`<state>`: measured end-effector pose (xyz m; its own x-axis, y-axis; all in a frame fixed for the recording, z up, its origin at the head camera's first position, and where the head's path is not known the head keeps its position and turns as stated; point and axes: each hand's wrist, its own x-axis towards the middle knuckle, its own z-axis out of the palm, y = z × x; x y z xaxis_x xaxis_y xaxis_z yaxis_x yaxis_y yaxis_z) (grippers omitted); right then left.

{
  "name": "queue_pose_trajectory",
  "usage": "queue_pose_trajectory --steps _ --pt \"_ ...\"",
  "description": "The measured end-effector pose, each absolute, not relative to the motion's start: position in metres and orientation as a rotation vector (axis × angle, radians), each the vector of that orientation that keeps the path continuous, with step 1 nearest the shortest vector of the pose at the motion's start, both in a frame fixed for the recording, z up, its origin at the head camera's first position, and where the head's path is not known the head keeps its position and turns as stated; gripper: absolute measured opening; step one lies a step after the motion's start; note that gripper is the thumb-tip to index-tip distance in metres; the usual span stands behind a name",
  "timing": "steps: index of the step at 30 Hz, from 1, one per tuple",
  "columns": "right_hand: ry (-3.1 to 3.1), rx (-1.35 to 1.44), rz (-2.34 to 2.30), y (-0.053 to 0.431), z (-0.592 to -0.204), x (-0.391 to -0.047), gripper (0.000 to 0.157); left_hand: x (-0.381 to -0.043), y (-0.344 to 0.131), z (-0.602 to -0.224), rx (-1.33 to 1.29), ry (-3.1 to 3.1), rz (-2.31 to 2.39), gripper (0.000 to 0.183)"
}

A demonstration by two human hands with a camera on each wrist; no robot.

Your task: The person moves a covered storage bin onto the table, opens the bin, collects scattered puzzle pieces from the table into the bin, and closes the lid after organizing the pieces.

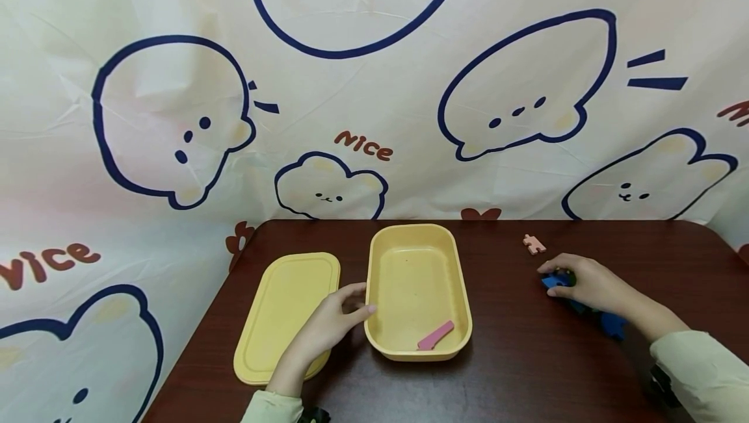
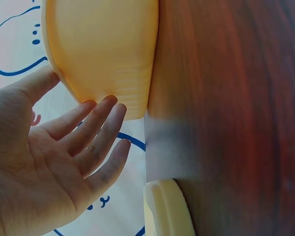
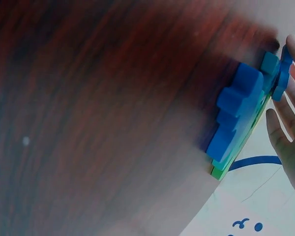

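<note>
A yellow plastic box (image 1: 418, 267) stands on the table, with a long pink piece (image 1: 435, 335) lying inside near its front. My left hand (image 1: 336, 319) holds the box's left side, thumb over the rim and fingertips against the outer wall (image 2: 105, 54). To the right, my right hand (image 1: 591, 283) pinches a blue puzzle piece (image 3: 282, 73) between thumb and fingers, tilted on edge. Beneath and beside that hand lie more flat pieces, among them a blue one (image 3: 236, 108), a teal one (image 3: 269, 64) and a green one (image 3: 218, 173). My forearm partly covers them in the head view.
The box's yellow lid (image 1: 292, 306) lies flat to the left, partly under my left arm. A pale pink puzzle piece (image 1: 534, 244) is near the table's back edge. Behind the dark wooden table (image 1: 503, 371) hangs a white cloth (image 1: 421, 104) with cartoon drawings.
</note>
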<state>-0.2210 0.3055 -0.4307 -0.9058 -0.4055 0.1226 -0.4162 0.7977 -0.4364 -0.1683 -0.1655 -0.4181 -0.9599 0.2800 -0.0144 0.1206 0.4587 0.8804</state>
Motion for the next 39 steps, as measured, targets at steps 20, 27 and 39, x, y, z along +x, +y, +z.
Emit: queue_pose_trajectory --steps 20,27,39 --pt "-2.913 0.708 0.719 0.3 -0.428 -0.219 0.035 -0.168 -0.165 -0.417 0.326 2.551 1.51 0.049" --pt "-2.88 0.754 0.704 0.289 -0.424 -0.214 0.035 -0.167 -0.165 -0.417 0.321 2.543 1.518 0.049" --pt "-2.837 0.819 0.711 0.276 -0.42 -0.211 0.036 -0.167 -0.165 -0.417 0.313 2.538 1.517 0.048"
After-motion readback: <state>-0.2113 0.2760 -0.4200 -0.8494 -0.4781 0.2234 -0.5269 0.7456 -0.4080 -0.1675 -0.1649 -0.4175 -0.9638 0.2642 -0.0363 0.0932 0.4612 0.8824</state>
